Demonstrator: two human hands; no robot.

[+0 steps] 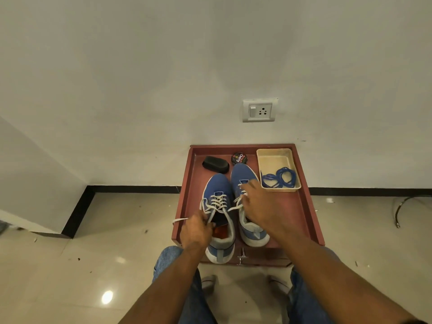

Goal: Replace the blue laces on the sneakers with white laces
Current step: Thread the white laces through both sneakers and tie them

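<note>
Sneakers (218,206) on red tray (304,206); tiled floor (117,230); white wall (163,78)

Blue sneakers (218,190), white laces (218,201), maroon tray (304,206).

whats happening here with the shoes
A person is relacing a pair of blue sneakers on a red tray. The left sneaker already has white laces through its eyelets, and the left hand pinches their loose ends. The right hand rests over the white laces on the right sneaker. The old blue laces lie coiled in a beige container.
</note>
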